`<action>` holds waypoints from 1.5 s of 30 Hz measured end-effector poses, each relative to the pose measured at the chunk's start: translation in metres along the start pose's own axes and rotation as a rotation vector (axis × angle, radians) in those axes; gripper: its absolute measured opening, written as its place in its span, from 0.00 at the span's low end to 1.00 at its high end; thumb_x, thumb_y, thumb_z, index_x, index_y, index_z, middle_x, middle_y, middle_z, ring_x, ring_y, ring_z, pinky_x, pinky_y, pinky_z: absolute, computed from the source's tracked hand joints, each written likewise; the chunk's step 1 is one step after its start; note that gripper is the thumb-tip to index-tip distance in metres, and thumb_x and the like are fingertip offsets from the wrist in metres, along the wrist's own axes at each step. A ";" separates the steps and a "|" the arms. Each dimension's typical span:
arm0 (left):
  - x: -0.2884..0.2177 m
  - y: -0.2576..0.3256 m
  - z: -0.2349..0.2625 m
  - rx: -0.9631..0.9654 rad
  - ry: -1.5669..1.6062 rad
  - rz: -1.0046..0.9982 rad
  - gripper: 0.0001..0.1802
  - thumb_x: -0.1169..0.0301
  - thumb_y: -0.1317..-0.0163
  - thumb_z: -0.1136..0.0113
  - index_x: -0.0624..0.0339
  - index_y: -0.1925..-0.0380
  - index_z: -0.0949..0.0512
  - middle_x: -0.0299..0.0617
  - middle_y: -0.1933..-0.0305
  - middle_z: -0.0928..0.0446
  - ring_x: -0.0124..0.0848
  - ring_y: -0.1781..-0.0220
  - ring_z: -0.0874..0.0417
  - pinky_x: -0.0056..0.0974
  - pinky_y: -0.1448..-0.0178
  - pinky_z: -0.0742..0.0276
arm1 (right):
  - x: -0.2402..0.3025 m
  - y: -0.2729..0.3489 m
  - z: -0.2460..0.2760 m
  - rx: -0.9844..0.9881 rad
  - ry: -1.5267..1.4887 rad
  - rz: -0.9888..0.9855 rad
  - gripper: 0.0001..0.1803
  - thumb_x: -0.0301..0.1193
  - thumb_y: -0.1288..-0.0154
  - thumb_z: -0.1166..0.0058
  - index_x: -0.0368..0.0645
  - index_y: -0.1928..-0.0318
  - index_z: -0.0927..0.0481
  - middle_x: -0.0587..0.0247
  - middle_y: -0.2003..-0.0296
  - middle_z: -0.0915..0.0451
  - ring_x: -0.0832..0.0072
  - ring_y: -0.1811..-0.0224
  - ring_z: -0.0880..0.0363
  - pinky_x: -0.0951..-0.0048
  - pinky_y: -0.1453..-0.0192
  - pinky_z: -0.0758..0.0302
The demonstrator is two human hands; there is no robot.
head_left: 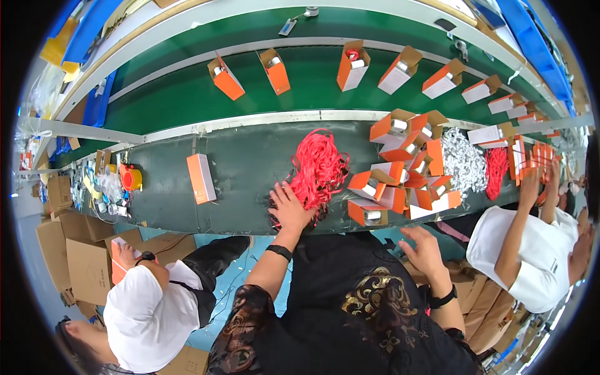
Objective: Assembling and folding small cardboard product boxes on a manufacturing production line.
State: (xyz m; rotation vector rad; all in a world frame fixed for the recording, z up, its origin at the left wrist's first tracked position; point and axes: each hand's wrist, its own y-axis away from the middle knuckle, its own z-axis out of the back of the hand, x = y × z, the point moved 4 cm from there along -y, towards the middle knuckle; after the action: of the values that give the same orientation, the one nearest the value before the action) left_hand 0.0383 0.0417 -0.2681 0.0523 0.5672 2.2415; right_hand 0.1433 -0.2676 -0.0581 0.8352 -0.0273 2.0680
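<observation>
My left hand [290, 208] lies with its fingers spread on the lower left edge of a pile of red cords [320, 164], mixed with black bits, on the dark bench. Past the bench's front edge, my right hand [423, 251] hangs in the air, fingers apart and nothing seen in it. It is nearest to a cluster of open orange-and-white boxes [392, 199], several with white round parts showing inside. Left of the cords, one closed orange-and-white box [201, 179] lies apart on the bench.
Beyond the bench, a green conveyor belt [187, 87] carries a row of open boxes. A white cord heap [462, 164] and another red bundle [497, 172] lie to the right. Co-workers in white sit on both sides; the left one holds a box [119, 270]. Cartons [87, 265] stand at left.
</observation>
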 end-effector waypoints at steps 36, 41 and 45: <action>0.010 -0.140 0.099 -0.733 0.173 -0.304 0.32 0.64 0.46 0.33 0.51 0.39 0.27 0.52 0.42 0.27 0.50 0.40 0.25 0.51 0.41 0.25 | -0.035 0.062 0.003 -0.166 -0.036 -0.315 0.16 0.29 0.43 0.35 0.41 0.53 0.18 0.52 0.64 0.19 0.52 0.62 0.20 0.58 0.57 0.23; -0.042 -0.108 0.093 -0.480 0.235 -0.552 0.18 0.61 0.47 0.30 0.52 0.57 0.17 0.43 0.54 0.22 0.42 0.47 0.23 0.51 0.45 0.28 | -0.027 0.046 0.001 -0.151 0.084 -0.135 0.16 0.29 0.42 0.36 0.38 0.53 0.19 0.50 0.62 0.20 0.51 0.59 0.20 0.59 0.56 0.22; -0.071 -0.119 0.073 -0.388 0.140 -0.641 0.15 0.55 0.49 0.29 0.48 0.64 0.14 0.38 0.61 0.21 0.40 0.51 0.22 0.49 0.47 0.27 | -0.013 0.039 0.004 -0.155 0.091 -0.080 0.16 0.29 0.41 0.37 0.38 0.53 0.19 0.50 0.62 0.20 0.50 0.58 0.21 0.57 0.54 0.23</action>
State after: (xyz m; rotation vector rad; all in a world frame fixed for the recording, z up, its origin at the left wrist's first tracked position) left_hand 0.1864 0.0865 -0.2414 -0.4282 0.1700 1.6912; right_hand 0.1219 -0.3024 -0.0515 0.6379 -0.1013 1.9982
